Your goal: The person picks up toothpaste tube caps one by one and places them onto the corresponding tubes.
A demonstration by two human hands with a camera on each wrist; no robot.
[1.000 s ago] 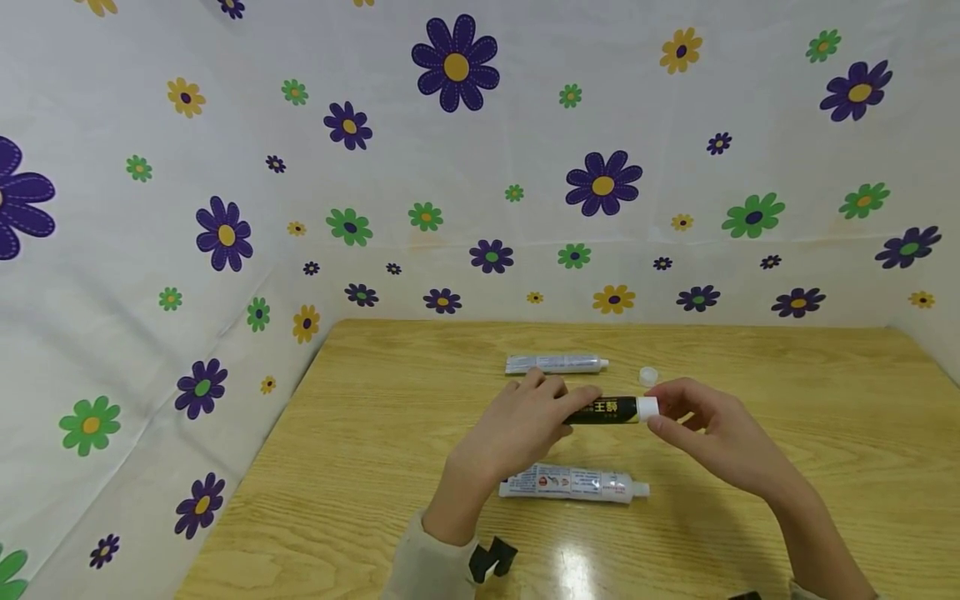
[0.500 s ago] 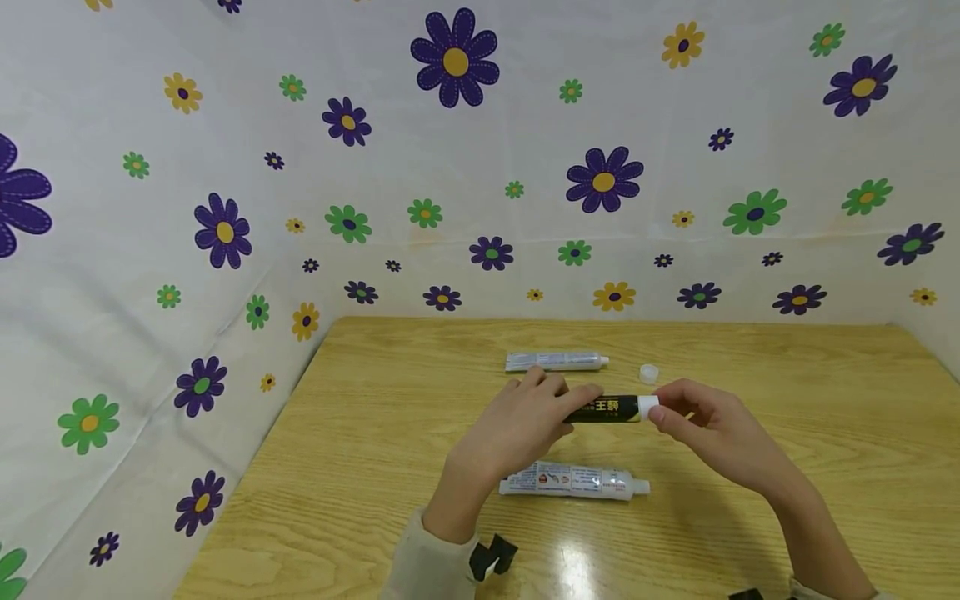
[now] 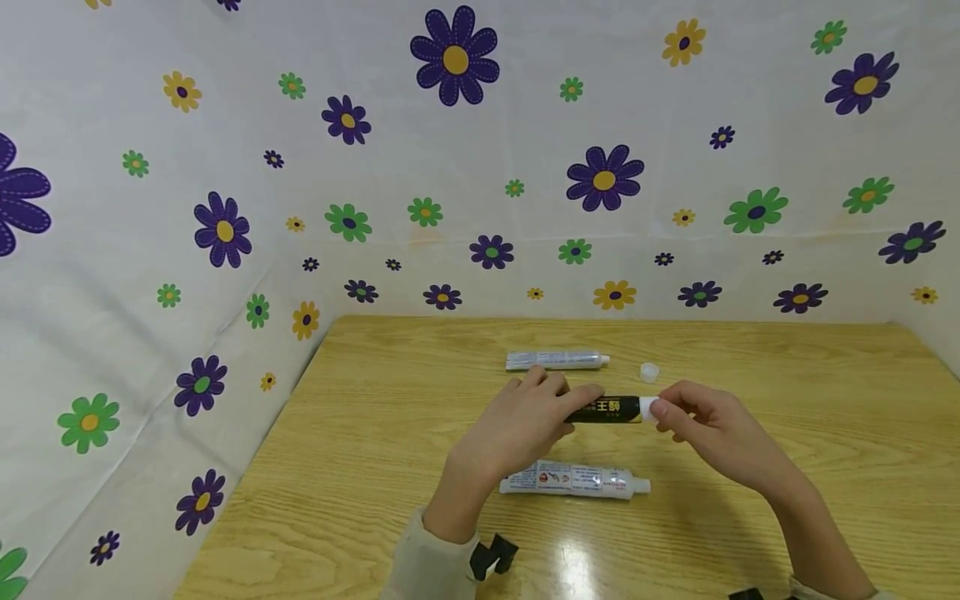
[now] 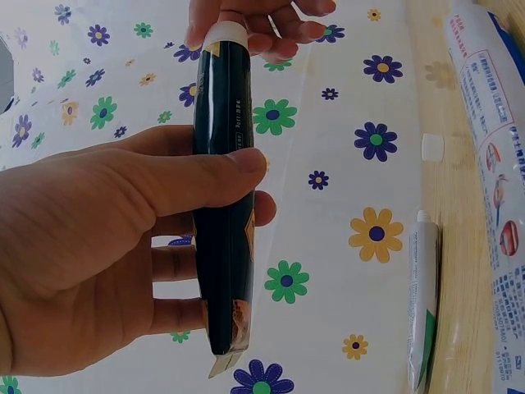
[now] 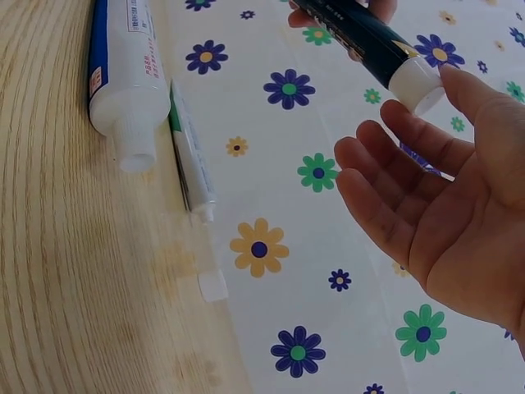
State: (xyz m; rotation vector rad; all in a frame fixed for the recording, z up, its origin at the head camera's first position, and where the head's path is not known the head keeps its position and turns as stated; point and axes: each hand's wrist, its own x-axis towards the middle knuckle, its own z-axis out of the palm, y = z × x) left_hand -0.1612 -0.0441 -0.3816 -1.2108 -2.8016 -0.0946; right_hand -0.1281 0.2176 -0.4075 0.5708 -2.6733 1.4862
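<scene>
A black toothpaste tube [image 3: 618, 409] with gold lettering is held level above the table, its white cap [image 3: 647, 407] pointing right. My left hand [image 3: 513, 421] grips the tube's body, the thumb across one side and the fingers behind, as the left wrist view shows. At the other end, my right hand [image 3: 716, 425] pinches the cap [image 5: 416, 84] between thumb and index finger. The remaining right fingers are loosely bent, away from the tube. Below the hands lies a larger white toothpaste tube [image 3: 585, 481], its nozzle to the right and its left end partly behind my left wrist.
Farther back on the wooden table [image 3: 390, 392] lies a slimmer white tube [image 3: 558, 360], nozzle to the right. Beside it is a loose white cap [image 3: 649, 372]. A white cloth [image 3: 525, 133] with printed flowers hangs behind the table and along its left side.
My right thumb and fingers have moved in slightly and cover more of the white cap. My left hand and the black tube stay nearly in place.
</scene>
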